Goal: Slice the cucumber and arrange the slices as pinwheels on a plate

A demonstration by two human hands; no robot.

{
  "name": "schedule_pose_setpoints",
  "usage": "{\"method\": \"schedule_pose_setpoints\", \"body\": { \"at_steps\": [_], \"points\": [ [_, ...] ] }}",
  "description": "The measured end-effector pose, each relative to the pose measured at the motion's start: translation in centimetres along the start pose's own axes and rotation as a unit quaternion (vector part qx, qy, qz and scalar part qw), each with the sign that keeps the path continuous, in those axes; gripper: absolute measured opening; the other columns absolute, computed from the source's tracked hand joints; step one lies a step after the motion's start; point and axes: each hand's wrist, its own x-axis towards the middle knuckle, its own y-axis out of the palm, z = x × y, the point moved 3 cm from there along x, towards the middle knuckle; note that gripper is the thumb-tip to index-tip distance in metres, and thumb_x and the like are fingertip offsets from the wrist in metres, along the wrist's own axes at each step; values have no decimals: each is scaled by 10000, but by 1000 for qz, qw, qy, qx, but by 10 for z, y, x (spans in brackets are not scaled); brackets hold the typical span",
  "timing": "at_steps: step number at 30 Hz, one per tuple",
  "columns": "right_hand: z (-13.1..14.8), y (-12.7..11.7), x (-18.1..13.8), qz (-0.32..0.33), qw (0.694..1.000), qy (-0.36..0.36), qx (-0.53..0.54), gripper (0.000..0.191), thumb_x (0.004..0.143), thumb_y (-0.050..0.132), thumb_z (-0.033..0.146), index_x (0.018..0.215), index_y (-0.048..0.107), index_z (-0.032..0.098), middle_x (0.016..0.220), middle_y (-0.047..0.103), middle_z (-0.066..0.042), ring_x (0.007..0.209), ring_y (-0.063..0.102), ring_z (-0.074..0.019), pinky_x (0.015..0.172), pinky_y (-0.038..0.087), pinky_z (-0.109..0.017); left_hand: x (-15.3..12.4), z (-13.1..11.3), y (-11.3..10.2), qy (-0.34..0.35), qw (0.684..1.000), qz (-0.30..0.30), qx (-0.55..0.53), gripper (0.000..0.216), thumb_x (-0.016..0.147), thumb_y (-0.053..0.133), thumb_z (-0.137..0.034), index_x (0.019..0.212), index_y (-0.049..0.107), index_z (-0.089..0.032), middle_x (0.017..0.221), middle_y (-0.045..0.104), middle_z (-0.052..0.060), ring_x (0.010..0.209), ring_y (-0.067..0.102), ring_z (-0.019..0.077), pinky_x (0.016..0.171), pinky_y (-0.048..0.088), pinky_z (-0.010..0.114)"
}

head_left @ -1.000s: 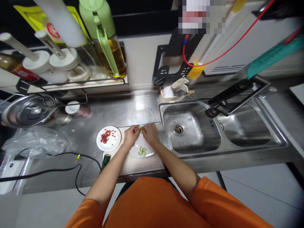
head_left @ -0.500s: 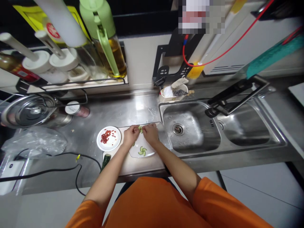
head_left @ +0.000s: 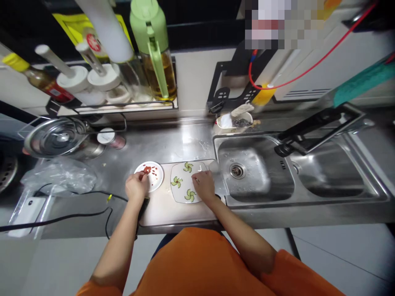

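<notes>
My left hand point(head_left: 136, 187) is over the left rim of a small round white plate point(head_left: 158, 183). Its fingers are pinched together at the small red pieces point(head_left: 149, 169) on that plate; whatever is between them is too small to make out. My right hand point(head_left: 204, 187) rests over the right side of a squarish white plate point(head_left: 182, 166), fingers curled, with their contents hidden. Thin green cucumber slices point(head_left: 177, 182) lie on this plate in three pinwheel shapes: top, left and bottom. Both plates are on a pale cutting board point(head_left: 173, 214). A dark green cucumber piece point(head_left: 145, 202) shows partly beside my left wrist.
A double steel sink point(head_left: 256, 176) with a black faucet point(head_left: 305, 127) adjoins the board on the right. To the left are a plastic bag point(head_left: 61, 174), black cable point(head_left: 77, 214), phone point(head_left: 27, 216) and lidded pot point(head_left: 58, 137). Above hangs a seasoning rack point(head_left: 129, 107).
My left hand has moved left from the squarish plate to the red pieces. My right hand has moved down and right, away from the top cucumber pinwheel. The camera view has shifted.
</notes>
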Motion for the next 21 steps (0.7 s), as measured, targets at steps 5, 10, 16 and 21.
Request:
{"method": "schedule_pose_setpoints", "body": {
  "at_steps": [5,10,16,21],
  "points": [
    [4,1,-5,7,1000,-3,-8,183,860,510,240,874,692,241,891,637,-37,972,418,-209,756,284,-300,10,3,4,-24,998,32,51,274,760,558,-392,896,712,-211,897,653,98,846,595,227,756,443,317],
    [5,-2,-8,1,1000,-2,-7,189,866,505,246,881,693,236,896,636,-45,976,420,-218,745,280,-304,11,-1,7,-19,997,49,57,309,777,518,-390,910,723,-200,921,668,122,834,608,243,742,443,326],
    [3,-6,-15,-8,1000,1,2,171,855,527,236,870,697,229,876,637,-41,968,426,-220,727,276,-302,9,8,-3,-45,997,60,11,303,748,550,-412,871,729,-201,924,699,106,861,627,251,767,445,326],
    [2,-11,-23,-13,1000,7,16,147,831,554,215,843,699,223,868,638,-39,961,430,-225,748,288,-306,-13,1,-6,-80,983,115,-120,308,694,607,-418,866,732,-195,855,719,58,837,634,219,765,457,300]
  ]
}}
